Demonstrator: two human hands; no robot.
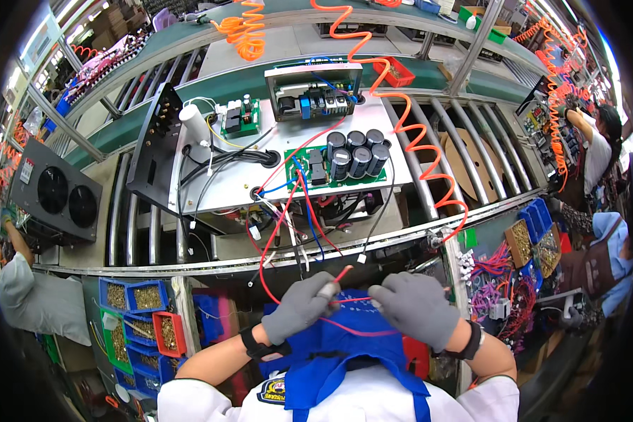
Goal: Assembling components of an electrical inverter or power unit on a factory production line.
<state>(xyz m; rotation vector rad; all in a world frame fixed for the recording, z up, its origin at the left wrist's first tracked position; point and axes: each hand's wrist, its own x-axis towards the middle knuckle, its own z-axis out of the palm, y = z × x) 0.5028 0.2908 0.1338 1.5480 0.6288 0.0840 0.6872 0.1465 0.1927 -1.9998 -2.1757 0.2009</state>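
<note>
While both of my grey-gloved hands work close to my chest in the head view, I keep the thin red wire point(344, 301) taut between them. My left hand point(300, 307) is closed around a small pale sleeve or connector at the wire's end, whose red tip pokes out past my fingers. My right hand point(416, 308) is pinched shut on the same wire just beside it.

The wire loops up to the open metal chassis point(288, 176) lying on the roller conveyor point(464, 151), just past the conveyor's near edge. On it a green circuit board with black cylindrical capacitors point(344, 165) sits toward the right edge.

To do this well, I judge that I should hold the sleeve steady, feed the wire straight, and avoid tugging the blue and black leads tangled at the chassis's near edge.
</note>
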